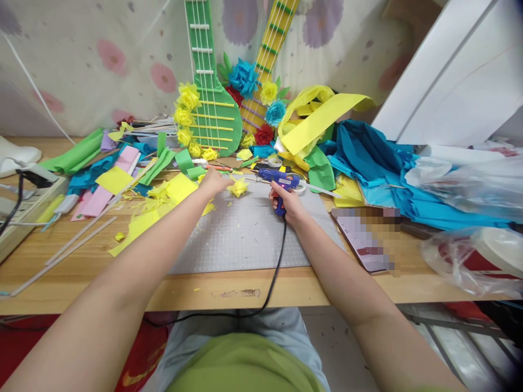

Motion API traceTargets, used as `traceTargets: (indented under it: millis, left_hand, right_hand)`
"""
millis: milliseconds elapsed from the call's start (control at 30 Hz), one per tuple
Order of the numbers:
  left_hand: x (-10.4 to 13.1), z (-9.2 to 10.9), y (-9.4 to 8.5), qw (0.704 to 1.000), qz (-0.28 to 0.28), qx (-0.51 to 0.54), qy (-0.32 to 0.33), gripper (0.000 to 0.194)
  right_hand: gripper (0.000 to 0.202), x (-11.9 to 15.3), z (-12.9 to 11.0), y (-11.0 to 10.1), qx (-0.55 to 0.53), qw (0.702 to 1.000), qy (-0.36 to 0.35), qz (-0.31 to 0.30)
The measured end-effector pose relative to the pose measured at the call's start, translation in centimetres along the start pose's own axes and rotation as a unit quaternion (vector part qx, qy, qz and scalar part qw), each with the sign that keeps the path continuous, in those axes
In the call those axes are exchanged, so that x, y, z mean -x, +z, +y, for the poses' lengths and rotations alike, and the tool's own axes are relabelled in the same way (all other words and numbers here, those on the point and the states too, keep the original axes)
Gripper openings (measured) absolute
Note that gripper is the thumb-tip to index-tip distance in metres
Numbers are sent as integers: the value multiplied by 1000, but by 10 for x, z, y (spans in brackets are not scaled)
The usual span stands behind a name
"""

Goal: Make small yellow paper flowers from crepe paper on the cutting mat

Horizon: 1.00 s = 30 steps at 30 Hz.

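My right hand (289,202) is wrapped round the handle of a blue hot glue gun (279,177). Its nozzle points left, and a black cord runs down from the grip. My left hand (213,184) is closed at the left edge of a yellow paper flower (238,188), held just left of the nozzle. Fingertips are partly hidden there. Both hands are above the far part of a grey cutting mat (245,239). Behind them stands a green paper lute shape (212,117) with white strings and yellow flowers along its left side.
Yellow paper scraps (141,228) lie left of the mat. A yellow stringed instrument shape (272,41) leans at the back. Blue crepe paper (368,158) is heaped on the right, behind a phone (362,242). A wooden box (30,234) stands far left.
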<state>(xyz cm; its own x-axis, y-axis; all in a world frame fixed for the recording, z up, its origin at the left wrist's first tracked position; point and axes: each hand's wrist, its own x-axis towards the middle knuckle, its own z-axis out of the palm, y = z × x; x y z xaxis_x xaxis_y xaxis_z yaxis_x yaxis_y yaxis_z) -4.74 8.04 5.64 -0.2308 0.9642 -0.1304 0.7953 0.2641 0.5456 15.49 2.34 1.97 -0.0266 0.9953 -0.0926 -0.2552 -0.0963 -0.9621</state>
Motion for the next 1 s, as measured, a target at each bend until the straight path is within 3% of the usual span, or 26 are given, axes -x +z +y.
traceTargets:
  millis: [267, 533, 700, 867, 1000]
  left_hand:
    - [-3, 1, 12, 1000, -2, -5, 9, 45]
    - [1, 0, -1, 995, 33, 90, 9, 36]
    - [-6, -30, -20, 987, 105, 102, 62, 27]
    - [6, -75, -29, 982, 157, -31, 95, 11]
    - [25, -93, -25, 982, 141, -65, 107, 19]
  right_hand:
    - [39, -1, 0, -1, 13, 1000, 0, 3]
    - [38, -2, 2, -2, -8, 1000, -4, -2]
    - [39, -3, 3, -1, -11, 1000, -4, -3]
    - [39, -3, 5, -1, 3, 1000, 0, 6]
    - [39, -3, 4, -1, 9, 1000, -1, 8]
